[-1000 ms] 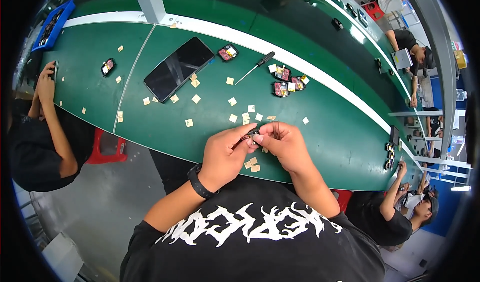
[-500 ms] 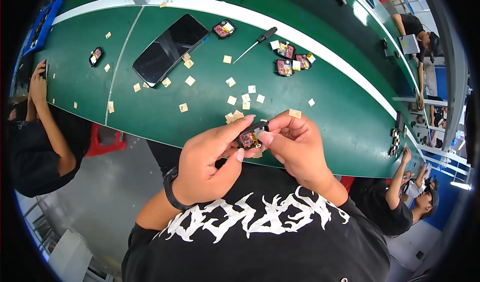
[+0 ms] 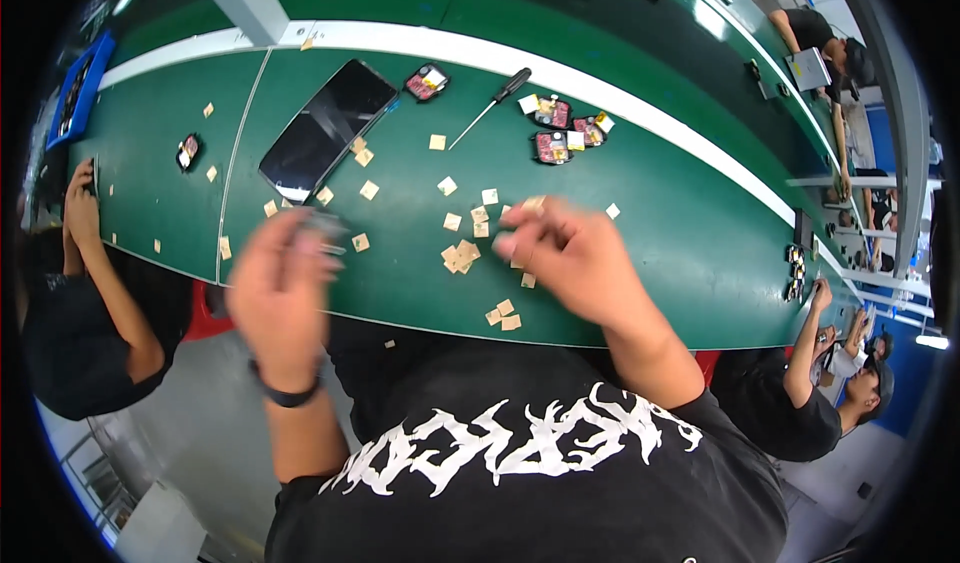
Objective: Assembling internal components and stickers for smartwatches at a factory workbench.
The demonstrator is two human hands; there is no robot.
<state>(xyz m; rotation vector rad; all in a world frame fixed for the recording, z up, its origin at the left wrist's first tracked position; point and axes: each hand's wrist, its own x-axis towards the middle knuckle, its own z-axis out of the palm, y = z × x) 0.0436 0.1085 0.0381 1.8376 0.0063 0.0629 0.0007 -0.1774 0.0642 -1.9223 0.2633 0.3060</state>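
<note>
My left hand (image 3: 280, 308), smeared by motion and wearing a black wristband, is raised over the table's near edge. Its curled fingers hold a blurred dark small electronic device (image 3: 327, 229), whose details are lost. Over the middle of the green table (image 3: 680, 253), my right hand (image 3: 570, 258) has bent fingers, with thumb and index tip a little apart and nothing visible between them. A tan paper square (image 3: 534, 205) sits on its index finger. Close by its fingertips lies a cluster of tan paper squares (image 3: 461, 256); several more are scattered around.
A large black phone (image 3: 330, 128) lies beyond my left hand. Farther back are a screwdriver (image 3: 490, 108), a single open device (image 3: 427, 83) and a group of open devices (image 3: 552, 147). Another device (image 3: 188, 151) and a blue tray (image 3: 80, 93) are leftward. Co-workers sit at both sides.
My hands have parted: the left moved leftward with the device, the right slightly up and leftward, off the device. Tan squares near the front edge are now uncovered.
</note>
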